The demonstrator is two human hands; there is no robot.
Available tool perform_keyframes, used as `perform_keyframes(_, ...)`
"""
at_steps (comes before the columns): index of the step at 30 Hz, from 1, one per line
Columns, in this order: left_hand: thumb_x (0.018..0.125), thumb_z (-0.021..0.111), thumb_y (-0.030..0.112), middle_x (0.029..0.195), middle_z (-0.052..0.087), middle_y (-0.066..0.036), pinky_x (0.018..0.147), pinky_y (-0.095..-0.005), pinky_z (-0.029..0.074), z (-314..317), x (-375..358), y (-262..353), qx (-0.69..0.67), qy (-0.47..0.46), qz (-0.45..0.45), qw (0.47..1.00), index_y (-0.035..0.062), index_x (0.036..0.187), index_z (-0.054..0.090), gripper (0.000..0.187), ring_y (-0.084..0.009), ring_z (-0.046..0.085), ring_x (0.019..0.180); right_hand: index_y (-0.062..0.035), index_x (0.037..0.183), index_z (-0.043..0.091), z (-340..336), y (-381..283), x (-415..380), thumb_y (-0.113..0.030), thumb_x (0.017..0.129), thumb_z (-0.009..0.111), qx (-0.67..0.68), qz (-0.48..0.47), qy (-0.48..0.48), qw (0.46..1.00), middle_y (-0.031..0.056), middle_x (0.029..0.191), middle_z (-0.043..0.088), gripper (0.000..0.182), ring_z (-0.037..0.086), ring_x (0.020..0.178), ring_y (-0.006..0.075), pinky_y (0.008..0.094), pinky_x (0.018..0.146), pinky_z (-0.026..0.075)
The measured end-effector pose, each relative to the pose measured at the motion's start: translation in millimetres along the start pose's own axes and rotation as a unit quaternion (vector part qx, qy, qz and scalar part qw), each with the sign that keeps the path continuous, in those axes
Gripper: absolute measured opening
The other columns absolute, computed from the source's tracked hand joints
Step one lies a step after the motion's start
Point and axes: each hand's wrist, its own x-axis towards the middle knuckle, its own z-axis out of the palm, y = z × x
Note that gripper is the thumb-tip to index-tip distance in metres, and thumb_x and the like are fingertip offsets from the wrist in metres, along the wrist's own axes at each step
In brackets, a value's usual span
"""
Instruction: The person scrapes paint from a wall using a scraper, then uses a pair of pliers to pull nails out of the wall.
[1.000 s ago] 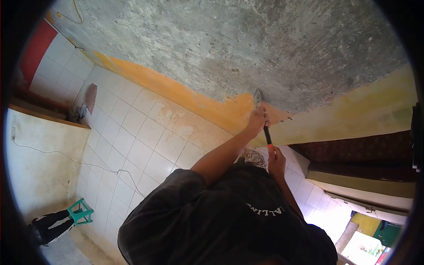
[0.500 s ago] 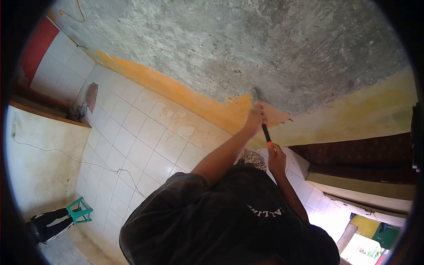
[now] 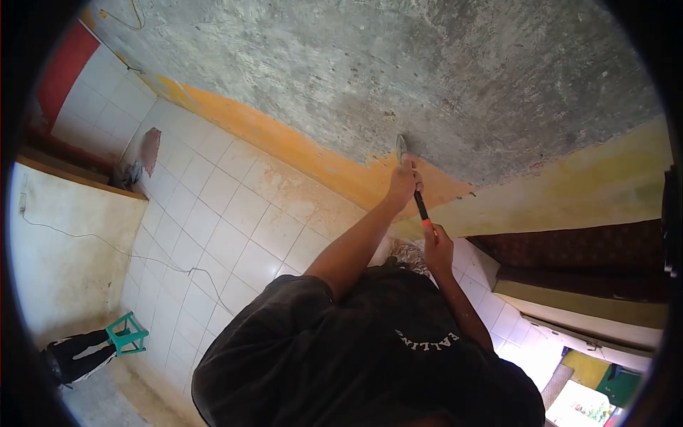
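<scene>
A scraper with a black handle, an orange end and a metal blade slants up toward the wall. My left hand is wrapped round it close under the blade. Lower down, my right hand grips the orange end of the handle. The blade lies over the lower part of the grey, scraped wall, just above the border with the orange paint strip. A paler orange patch shows right of my left hand.
White floor tiles with dusty orange stains spread below the wall. A thin cable hangs across the left. At lower left, a green stool stands beside a person's dark-trousered legs. A dark brown panel is at right.
The scraper has shifted a little left along the wall, its blade now more visible. Both hands have moved left with it and keep their grip.
</scene>
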Motion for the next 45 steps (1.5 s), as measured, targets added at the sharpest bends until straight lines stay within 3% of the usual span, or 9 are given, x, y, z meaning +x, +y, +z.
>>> perform_keyframes(4,0.099,0.036,0.048,0.056,0.037,-0.002,0.05,-0.0334,0.042,17,-12,-19,-0.02,-0.041,-0.053,0.998,0.01,0.091,0.039,0.039,-0.0162,0.042,0.046,-0.0022,0.105,0.062,-17,18,-19,-0.035,0.095,0.055,0.046,0.091,-0.026,0.994,0.0115,0.064,0.058,0.035,0.055,0.056,0.0191,0.0348,0.055,0.044)
perform_keyframes(5,0.099,0.037,0.049,0.057,0.038,-0.002,0.052,-0.034,0.043,23,-18,-25,-0.005,-0.054,-0.056,0.997,0.0093,0.092,0.039,0.04,-0.0166,0.043,0.047,-0.0012,0.107,0.06,-16,31,-24,-0.03,0.097,0.055,0.087,0.067,-0.016,0.994,-0.0001,0.059,0.047,0.031,0.046,0.051,0.0082,0.0264,0.047,0.038)
perform_keyframes(12,0.097,0.041,0.053,0.062,0.042,-0.004,0.056,-0.0367,0.047,59,-42,-39,0.013,-0.123,-0.095,0.988,0.0083,0.096,0.04,0.045,-0.0179,0.048,0.052,-0.0031,0.11,0.056,-47,57,-52,-0.031,0.097,0.055,0.186,0.113,-0.035,0.976,-0.0027,0.057,0.042,0.031,0.042,0.048,0.0058,0.0234,0.043,0.033)
perform_keyframes(15,0.098,0.039,0.054,0.063,0.044,-0.005,0.057,-0.0374,0.048,79,-52,-62,-0.016,-0.137,-0.108,0.985,0.0085,0.097,0.04,0.046,-0.0183,0.049,0.053,-0.0024,0.116,0.055,-80,59,-65,-0.03,0.098,0.054,0.09,-0.011,-0.011,0.996,0.001,0.06,0.05,0.033,0.049,0.053,0.0089,0.0255,0.048,0.038)
perform_keyframes(17,0.098,0.038,0.054,0.063,0.044,-0.005,0.057,-0.0377,0.048,97,-60,-77,-0.015,-0.15,-0.11,0.982,0.0084,0.097,0.04,0.046,-0.0184,0.05,0.053,-0.0036,0.119,0.054,-108,51,-78,-0.03,0.099,0.052,0.223,0.17,-0.06,0.958,-0.0013,0.057,0.047,0.033,0.044,0.048,0.006,0.024,0.044,0.034)
perform_keyframes(22,0.099,0.037,0.053,0.063,0.045,-0.006,0.056,-0.037,0.048,134,-79,-85,0.005,-0.172,-0.106,0.979,0.0076,0.097,0.04,0.045,-0.019,0.05,0.053,-0.0049,0.121,0.053,-142,66,-86,-0.03,0.1,0.05,0.215,0.177,-0.046,0.959,-0.0022,0.058,0.046,0.033,0.042,0.048,0.0047,0.0232,0.043,0.031)
perform_keyframes(24,0.099,0.037,0.053,0.063,0.045,-0.006,0.056,-0.0371,0.047,143,-77,-91,-0.001,-0.164,-0.101,0.981,0.0077,0.097,0.04,0.045,-0.0191,0.049,0.053,-0.0053,0.121,0.053,-147,80,-84,-0.03,0.099,0.051,0.147,0.106,-0.017,0.983,-0.002,0.058,0.045,0.033,0.042,0.048,0.0043,0.0227,0.042,0.031)
perform_keyframes(42,0.099,0.036,0.054,0.063,0.041,-0.003,0.056,-0.0361,0.048,154,-74,-106,-0.028,-0.116,-0.039,0.992,0.0082,0.097,0.038,0.046,-0.0169,0.048,0.054,-0.0045,0.114,0.055,-174,109,-54,-0.031,0.098,0.054,0.145,0.063,-0.07,0.985,-0.0057,0.058,0.039,0.031,0.037,0.046,0.0023,0.0216,0.042,0.028)
perform_keyframes(45,0.099,0.036,0.054,0.061,0.041,-0.003,0.056,-0.0358,0.048,156,-74,-103,-0.036,-0.107,-0.046,0.993,0.0088,0.096,0.038,0.045,-0.0167,0.048,0.053,-0.0034,0.116,0.058,-171,110,-53,-0.032,0.097,0.053,0.096,0.056,-0.052,0.993,-0.0011,0.057,0.044,0.035,0.042,0.053,0.0078,0.027,0.05,0.034)
